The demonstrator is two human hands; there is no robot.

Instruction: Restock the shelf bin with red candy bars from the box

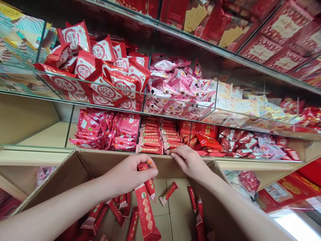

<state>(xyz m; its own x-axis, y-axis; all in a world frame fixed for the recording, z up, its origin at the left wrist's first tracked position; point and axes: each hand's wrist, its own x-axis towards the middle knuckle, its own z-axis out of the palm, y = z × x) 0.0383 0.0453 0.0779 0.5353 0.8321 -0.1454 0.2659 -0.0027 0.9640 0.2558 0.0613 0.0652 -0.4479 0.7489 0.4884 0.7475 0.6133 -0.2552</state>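
Head cam: L hand (130, 174) curled nearly closed above the open box, thumb against bent fingers, w/ a grip on slim red-and-gold wrapped sticks (145, 211), at least two, hanging down at a slant; small orange spot on one finger. R hand (189, 163) partly closed, fingers bent, thumb & index tips at the lower front end of the right-hand stack of short red wrapped sticks (171, 135) on the low shelf; can't tell if it has hold of one.

Brown cardboard box (167, 167) sits under both hands, up against the shelf front. Inside: one lone red stick (168, 193) lying on the box floor approx. mid, a loose heap of red sticks (95, 214) on L side, a few more along R wall.

Low shelf, L to R: pink flower-print packets (122, 129), left-hand stack of short red sticks (150, 135), then R hand's stack, then shiny red-and-gold packets (208, 132). Shelf above, behind clear edging: red-and-white square packets (106, 90), then pink-and-white cartoon-print packets (175, 88) to their R.
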